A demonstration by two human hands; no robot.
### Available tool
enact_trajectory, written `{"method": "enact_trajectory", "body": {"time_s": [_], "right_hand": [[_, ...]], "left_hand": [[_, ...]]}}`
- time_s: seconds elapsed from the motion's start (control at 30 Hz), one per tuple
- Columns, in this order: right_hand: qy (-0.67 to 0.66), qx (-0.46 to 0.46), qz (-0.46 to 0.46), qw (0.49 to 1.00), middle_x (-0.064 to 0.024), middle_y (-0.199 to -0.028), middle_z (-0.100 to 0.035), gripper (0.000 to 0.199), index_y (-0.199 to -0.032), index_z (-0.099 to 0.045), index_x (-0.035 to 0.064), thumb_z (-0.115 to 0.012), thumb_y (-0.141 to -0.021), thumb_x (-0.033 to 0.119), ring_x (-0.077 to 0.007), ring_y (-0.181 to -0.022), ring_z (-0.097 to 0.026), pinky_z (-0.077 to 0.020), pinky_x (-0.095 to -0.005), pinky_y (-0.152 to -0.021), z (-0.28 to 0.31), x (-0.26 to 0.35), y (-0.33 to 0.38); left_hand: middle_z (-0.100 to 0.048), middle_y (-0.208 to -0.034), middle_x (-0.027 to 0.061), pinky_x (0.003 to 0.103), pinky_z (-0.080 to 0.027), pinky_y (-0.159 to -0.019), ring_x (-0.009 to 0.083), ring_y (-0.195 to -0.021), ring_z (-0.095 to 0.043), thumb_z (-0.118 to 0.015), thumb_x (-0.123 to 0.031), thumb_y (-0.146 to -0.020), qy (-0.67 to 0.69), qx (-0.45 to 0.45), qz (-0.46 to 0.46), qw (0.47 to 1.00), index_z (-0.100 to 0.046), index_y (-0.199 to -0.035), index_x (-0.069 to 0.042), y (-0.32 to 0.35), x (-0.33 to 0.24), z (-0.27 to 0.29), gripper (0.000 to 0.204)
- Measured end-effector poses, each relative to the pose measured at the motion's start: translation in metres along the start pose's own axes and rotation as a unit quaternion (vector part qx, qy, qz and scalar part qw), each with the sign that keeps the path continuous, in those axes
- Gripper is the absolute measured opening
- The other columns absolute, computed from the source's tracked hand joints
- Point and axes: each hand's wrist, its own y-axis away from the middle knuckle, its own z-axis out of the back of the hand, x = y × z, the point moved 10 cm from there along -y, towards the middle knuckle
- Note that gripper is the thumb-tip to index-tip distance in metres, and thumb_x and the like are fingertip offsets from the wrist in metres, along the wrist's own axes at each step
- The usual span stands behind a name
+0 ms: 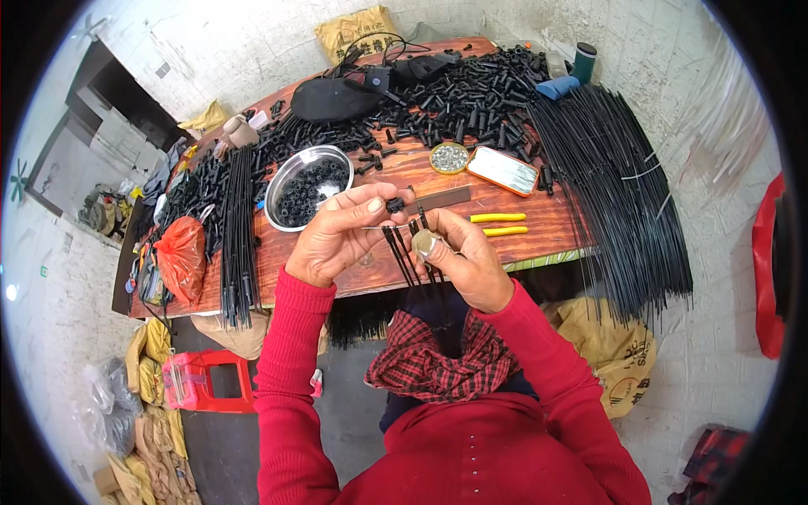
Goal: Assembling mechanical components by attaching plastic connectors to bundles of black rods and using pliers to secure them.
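Observation:
Over the table's near edge, my left hand (331, 233) pinches a small black ribbed part (395, 204) between thumb and fingers. Close beside it, my right hand (473, 259) is closed around the upper ends of several thin black rods (402, 259), which hang down toward my lap. A tan cover (423, 242) sits on the right thumb. Between the hands runs a thin pale pin or wire, and I cannot make out which hand grips it. A steel bowl (270, 199) of small black parts stands left of my hands. Pliers with yellow handles (498, 231) lie just to the right.
Black tubular parts (480, 105) are heaped across the back. Bundles of long black rods lie at the right (619, 189) and left (238, 223). A round tin (449, 157) and a rectangular tin (503, 171) are mid-table. A red stool (240, 385) stands lower left.

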Motion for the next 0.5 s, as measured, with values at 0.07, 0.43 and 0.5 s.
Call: {"method": "enact_trajectory", "body": {"time_s": [0.07, 0.43, 0.5], "right_hand": [[-0.003, 0.000, -0.001, 1.000, -0.0017, -0.091, -0.059, 0.028, -0.111, -0.055, 0.0003, -0.059, -0.100, 0.025, -0.0077, -0.075, -0.055, -0.0471, -0.0231, -0.066, -0.002, 0.001, 0.000], [0.012, 0.004, -0.013, 1.000, -0.0021, -0.088, -0.059, 0.026, -0.109, -0.055, -0.0002, -0.060, -0.099, 0.023, -0.0074, -0.072, -0.054, -0.0467, -0.0234, -0.065, -0.003, -0.002, -0.002], [0.010, -0.001, -0.004, 1.000, -0.0019, -0.089, -0.060, 0.025, -0.110, -0.055, -0.0004, -0.060, -0.098, 0.022, -0.0070, -0.072, -0.054, -0.0464, -0.0233, -0.065, -0.002, -0.001, -0.002]], "left_hand": [[-0.062, -0.123, 0.0181, 0.029, -0.052, -0.086, 0.0200, -0.096, -0.061, -0.065, -0.003, -0.090, 0.000, 0.013, -0.002, 1.000, -0.065, -0.114, 0.002, 0.000, -0.001, 0.000, 0.025], [-0.067, -0.114, 0.0131, 0.034, -0.049, -0.097, 0.0196, -0.106, -0.063, -0.070, -0.001, -0.084, -0.057, 0.029, 0.041, 0.997, -0.066, -0.107, -0.003, -0.003, -0.009, -0.018, 0.024], [-0.068, -0.111, 0.0123, 0.034, -0.048, -0.097, 0.0193, -0.106, -0.063, -0.070, -0.001, -0.083, -0.079, 0.029, 0.044, 0.995, -0.066, -0.104, -0.003, -0.003, -0.011, -0.020, 0.022]]}}
